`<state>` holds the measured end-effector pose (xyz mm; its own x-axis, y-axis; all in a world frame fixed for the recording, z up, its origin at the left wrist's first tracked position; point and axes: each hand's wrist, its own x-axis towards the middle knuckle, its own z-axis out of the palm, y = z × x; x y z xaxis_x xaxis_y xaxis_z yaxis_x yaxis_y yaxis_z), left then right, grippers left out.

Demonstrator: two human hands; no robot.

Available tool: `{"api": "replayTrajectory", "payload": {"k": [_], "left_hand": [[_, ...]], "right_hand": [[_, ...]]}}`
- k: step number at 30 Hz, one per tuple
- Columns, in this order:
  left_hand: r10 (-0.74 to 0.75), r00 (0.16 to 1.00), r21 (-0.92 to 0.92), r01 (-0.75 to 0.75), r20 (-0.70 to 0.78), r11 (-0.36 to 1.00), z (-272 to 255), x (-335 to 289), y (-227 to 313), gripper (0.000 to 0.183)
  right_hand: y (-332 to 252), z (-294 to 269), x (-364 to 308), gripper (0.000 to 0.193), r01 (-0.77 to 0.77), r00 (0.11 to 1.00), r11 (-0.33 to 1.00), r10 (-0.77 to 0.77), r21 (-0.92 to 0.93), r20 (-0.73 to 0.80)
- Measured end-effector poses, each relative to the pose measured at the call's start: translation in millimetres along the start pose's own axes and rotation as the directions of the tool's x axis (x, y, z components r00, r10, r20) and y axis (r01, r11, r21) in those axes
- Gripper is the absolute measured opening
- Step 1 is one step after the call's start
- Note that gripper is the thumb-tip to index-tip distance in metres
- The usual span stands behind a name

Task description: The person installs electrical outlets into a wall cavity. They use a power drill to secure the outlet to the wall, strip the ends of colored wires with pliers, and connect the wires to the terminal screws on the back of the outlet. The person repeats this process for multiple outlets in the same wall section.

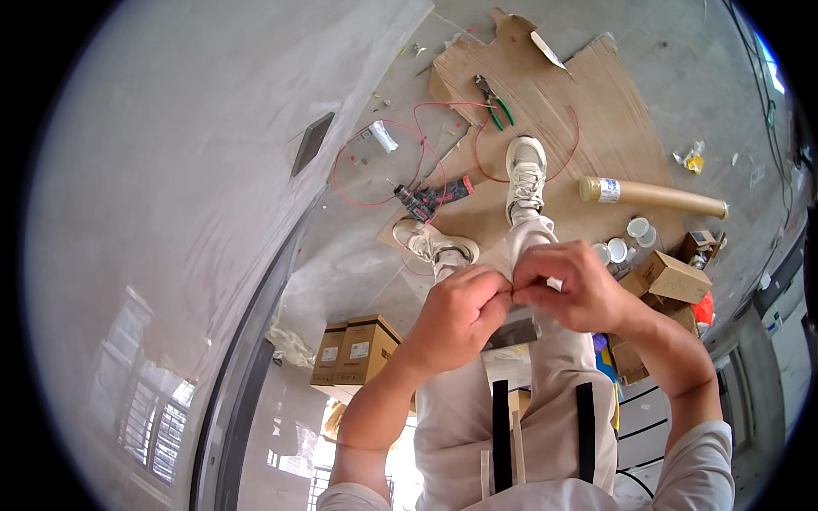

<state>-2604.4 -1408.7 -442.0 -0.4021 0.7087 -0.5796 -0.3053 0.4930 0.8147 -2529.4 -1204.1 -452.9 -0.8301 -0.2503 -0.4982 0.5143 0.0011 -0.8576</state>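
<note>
My left hand [463, 317] and my right hand [573, 285] meet in front of my legs, fingertips pinched together. Whatever lies between them is too small or too hidden to make out. Beyond the hands, on the floor, a black and red cordless drill [433, 199] rests near my left shoe [436, 244]. Green-handled pliers [494, 100] lie farther off on a flattened cardboard sheet [596, 119]. A thin red wire [578, 136] curls in loose loops over the cardboard and floor. My right shoe [527, 173] stands on the cardboard.
A long cardboard tube [665, 197] lies at the right, near round white fixtures [617, 249] and opened cartons [673, 278]. At the left rises a glossy wall [196, 153] with a recessed box [313, 143]. Brown boxes [366, 349] stand below it. Small debris litters the floor.
</note>
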Motion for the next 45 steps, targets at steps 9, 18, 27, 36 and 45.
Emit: {"api": "replayTrajectory", "payload": {"k": [9,18,27,36,45], "left_hand": [[-0.467,0.830,-0.512,0.557,0.305,0.654,-11.7,-10.1,-11.5,0.017],[-0.495,0.825,-0.726,0.161,-0.272,0.668,-13.8,4.7,-40.1,0.017],[-0.543,0.474,-0.712,-0.334,-0.693,0.618,-17.1,36.3,-80.4,0.012],[-0.295,0.796,-0.615,-0.120,-0.529,0.779,-15.2,51.9,-74.6,0.042],[-0.667,0.578,-0.883,-0.294,-0.470,0.367,-51.8,84.3,-129.9,0.041]], "right_hand": [[6.2,14.9,3.9,0.018,0.479,0.873,0.877,-0.471,-0.039,0.128],[20.9,31.5,30.2,0.009,0.187,0.981,0.935,-0.164,0.303,-0.100],[60.9,67.7,86.3,0.010,0.363,0.628,0.745,0.247,0.559,-0.738],[82.6,85.7,141.6,0.005,0.145,0.614,0.892,0.259,0.429,-0.746],[87.5,84.3,97.1,0.005,0.083,0.934,0.978,-0.009,0.190,-0.357]]}}
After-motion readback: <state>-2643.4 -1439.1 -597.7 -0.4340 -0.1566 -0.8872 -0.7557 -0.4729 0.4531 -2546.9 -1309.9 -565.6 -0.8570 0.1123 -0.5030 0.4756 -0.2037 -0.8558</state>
